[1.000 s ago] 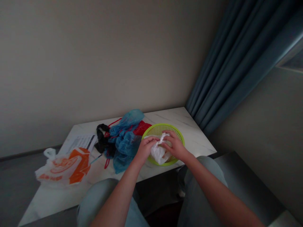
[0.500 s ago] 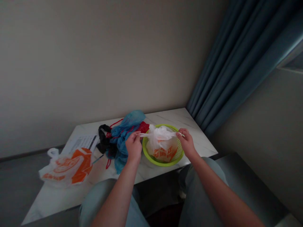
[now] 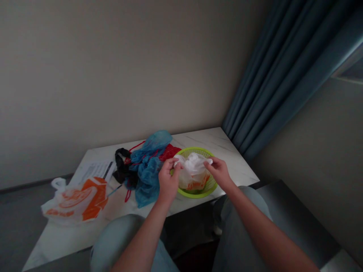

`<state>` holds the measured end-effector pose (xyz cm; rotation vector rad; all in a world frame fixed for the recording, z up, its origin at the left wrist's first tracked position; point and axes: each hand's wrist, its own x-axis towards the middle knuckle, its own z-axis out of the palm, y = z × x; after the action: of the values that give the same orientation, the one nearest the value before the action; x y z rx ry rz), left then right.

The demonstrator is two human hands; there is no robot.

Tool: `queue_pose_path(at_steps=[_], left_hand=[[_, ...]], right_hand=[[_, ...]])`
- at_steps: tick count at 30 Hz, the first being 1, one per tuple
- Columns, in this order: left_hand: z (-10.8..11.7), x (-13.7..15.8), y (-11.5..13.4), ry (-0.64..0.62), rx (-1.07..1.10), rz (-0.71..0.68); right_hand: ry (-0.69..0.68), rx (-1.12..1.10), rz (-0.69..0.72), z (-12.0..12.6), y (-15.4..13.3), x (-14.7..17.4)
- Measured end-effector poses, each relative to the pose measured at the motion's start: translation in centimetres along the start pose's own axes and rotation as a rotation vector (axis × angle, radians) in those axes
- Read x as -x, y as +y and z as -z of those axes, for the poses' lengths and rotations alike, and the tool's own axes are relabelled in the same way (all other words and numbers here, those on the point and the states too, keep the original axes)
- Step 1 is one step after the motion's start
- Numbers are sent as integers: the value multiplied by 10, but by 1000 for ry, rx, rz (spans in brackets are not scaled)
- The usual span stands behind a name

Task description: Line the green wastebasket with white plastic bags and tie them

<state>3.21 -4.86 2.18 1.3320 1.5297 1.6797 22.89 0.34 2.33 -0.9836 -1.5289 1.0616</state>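
Seen from above, the left hand (image 3: 168, 181) and right hand (image 3: 219, 173), which half a second ago pulled the white plastic bag's (image 3: 193, 173) handles wide apart, have drawn together, each still pinching a handle, the bag resting in the green basket (image 3: 208, 186) at the table's (image 3: 227, 151) 3 o'clock end.

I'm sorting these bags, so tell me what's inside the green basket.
A white bag with orange print sits in the basket, held by the left hand and right hand. The bag covers the basket's bottom, so anything beneath is hidden.

White bag (image 3: 193, 172) with orange print, lime-green basket (image 3: 208, 186), blue bags (image 3: 149, 166), white marbled table (image 3: 227, 151)
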Motion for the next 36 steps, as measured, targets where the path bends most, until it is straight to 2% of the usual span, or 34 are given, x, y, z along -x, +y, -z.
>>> queue_pose_path(at_steps=[4, 8, 18, 20, 25, 28, 32, 36], left_hand=[[-10, 12, 6, -147, -89, -82], [-17, 17, 7, -254, -155, -140], [-22, 11, -6, -187, -98, -56], [-23, 9, -8, -187, -82, -51], [-22, 5, -2, -187, -63, -78], [-16, 1, 14, -183, -125, -139], [7, -4, 55, -182, -246, -268], [49, 3, 115, -136, -411, -533]], right_hand=[[-107, 128, 130, -6, -7, 5], [-212, 203, 164, -10, -10, 7], [-446, 230, 284, -12, -14, 12], [-354, 239, 271, -10, -13, 10], [102, 104, 92, 0, -1, 4], [239, 34, 42, 8, 2, 3], [231, 65, 106, 13, -10, 16], [140, 58, 220, 5, -42, 45]])
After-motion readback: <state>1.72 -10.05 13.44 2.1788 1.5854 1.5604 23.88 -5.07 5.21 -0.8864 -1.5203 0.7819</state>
